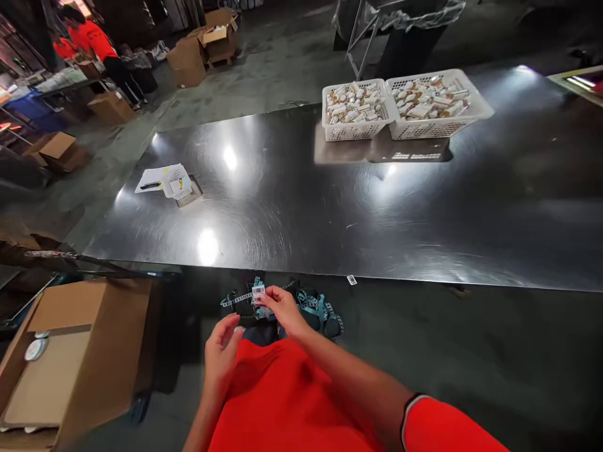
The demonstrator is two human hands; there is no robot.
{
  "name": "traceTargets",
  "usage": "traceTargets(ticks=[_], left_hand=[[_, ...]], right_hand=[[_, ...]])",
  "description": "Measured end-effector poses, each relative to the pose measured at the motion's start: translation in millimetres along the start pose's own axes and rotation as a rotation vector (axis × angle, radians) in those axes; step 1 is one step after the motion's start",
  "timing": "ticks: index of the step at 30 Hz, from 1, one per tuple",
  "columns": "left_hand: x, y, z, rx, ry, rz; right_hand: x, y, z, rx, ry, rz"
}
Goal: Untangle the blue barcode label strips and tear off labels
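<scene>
My right hand (284, 309) is pinched on a small white barcode label (258, 291) attached to a teal patterned lanyard (311, 306), held low in front of my red shirt, below the near edge of the steel table (330, 213). My left hand (220, 358) hovers just left of it with fingers curled and partly apart, holding nothing that I can see. Both hands are well short of the two white baskets (358, 113) (436, 103) of small bottles at the table's far side.
A small white basket with papers (172, 182) lies at the table's left. A loose label (351, 280) sits on the near edge. An open cardboard box (70, 351) stands at my left. Boxes (207, 44) and a person in orange (94, 47) are far back left.
</scene>
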State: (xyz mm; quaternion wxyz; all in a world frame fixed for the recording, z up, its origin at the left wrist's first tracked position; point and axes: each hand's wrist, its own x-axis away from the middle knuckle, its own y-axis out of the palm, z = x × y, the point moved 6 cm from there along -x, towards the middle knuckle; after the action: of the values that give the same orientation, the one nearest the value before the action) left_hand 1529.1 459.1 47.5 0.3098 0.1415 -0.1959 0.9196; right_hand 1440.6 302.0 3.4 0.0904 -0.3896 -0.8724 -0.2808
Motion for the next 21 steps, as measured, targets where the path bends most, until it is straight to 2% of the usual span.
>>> traceTargets(ticks=[2, 4, 6, 10, 14, 17, 21], left_hand=[[0.8, 0.0, -0.5, 0.044, -0.008, 0.004], [2.9, 3.6, 9.4, 0.093, 0.054, 0.000], [5.9, 8.9, 22.0, 0.129, 0.109, 0.000], [11.8, 14.4, 39.6, 0.138, 0.159, 0.019], [14.5, 16.6, 40.1, 0.169, 0.133, -0.053], [14.9, 17.7, 37.4, 0.075, 0.135, -0.084], [13.6, 23.7, 33.1, 0.007, 0.097, -0.107]], right_hand=[[5.9, 2.2, -0.8, 0.015, 0.023, -0.084], [17.0, 11.6, -3.9, 0.047, 0.029, -0.173], [28.2, 20.5, -9.8, 0.100, -0.022, -0.192], [43.7, 28.2, -26.1, 0.267, -0.266, -0.147], [52.0, 29.7, -34.3, 0.455, -0.467, -0.250], [52.9, 22.4, -34.0, 0.471, -0.456, -0.265], [54.8, 13.4, -35.6, 0.474, -0.423, -0.216]])
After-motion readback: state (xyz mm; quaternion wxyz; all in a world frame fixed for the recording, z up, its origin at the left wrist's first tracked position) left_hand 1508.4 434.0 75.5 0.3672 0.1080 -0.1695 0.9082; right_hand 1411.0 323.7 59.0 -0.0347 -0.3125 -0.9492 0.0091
